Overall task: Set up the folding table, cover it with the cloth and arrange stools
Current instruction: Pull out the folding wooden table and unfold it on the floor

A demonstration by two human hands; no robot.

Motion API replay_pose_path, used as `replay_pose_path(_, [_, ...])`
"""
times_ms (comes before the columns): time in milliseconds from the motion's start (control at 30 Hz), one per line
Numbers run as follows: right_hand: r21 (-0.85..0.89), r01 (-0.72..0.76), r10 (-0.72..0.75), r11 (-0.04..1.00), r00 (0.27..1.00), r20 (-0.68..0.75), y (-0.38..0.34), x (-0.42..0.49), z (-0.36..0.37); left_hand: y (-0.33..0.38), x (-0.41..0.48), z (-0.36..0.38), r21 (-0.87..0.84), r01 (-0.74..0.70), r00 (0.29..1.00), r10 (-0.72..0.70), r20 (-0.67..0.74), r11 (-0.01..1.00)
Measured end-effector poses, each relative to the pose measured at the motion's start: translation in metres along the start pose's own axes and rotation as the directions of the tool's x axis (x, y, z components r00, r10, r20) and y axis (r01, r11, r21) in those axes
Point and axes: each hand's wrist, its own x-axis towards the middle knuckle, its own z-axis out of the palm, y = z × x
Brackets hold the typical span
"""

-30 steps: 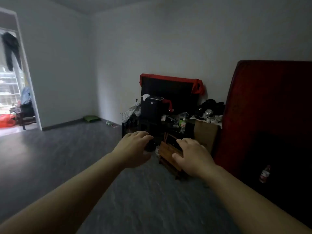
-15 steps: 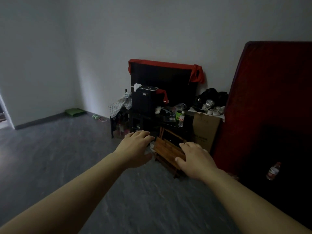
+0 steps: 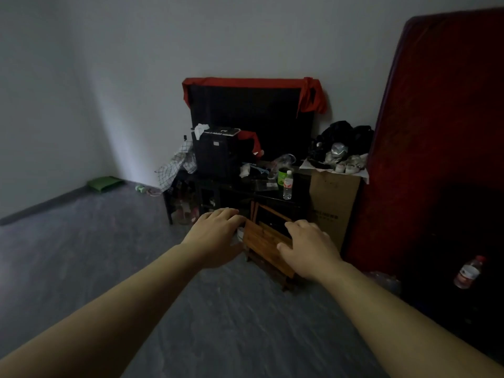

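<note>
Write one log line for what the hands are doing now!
phase: reach | left hand: open, beside wooden folded piece | right hand: open, over it | contact: unclear

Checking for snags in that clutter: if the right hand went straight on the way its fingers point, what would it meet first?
Most likely the folded wooden piece on the floor, just beyond the right hand. The dim view leaves it unclear whether the fingertips already touch it.

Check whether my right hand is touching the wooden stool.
Cannot tell. The head view shows the right hand overlapping the wooden stool, but neither contact nor a gap is plain.
</note>
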Motion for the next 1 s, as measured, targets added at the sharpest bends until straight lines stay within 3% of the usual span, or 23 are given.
replay_pose_path(400, [-0.015, -0.03, 0.031, 0.999, 0.999, 0.038, 0.056, 0.162, 0.031, -0.055, 0.163, 0.061, -0.016, -0.003, 0.998, 0.004, 0.056, 1.0])
replay_pose_path(700, [-0.058, -0.095, 0.1, 0.994, 0.992, 0.084, 0.043, 0.313, 0.092, -0.159, 0.279, 0.149, -0.019, -0.118, 0.982, 0.119, 0.143, 0.993])
replay_pose_path(1000, [-0.053, -0.169, 0.174, 0.984, 0.978, 0.119, 0.051, 0.436, 0.118, -0.23, 0.396, 0.192, -0.098, -0.165, 0.969, 0.18, 0.17, 0.981])
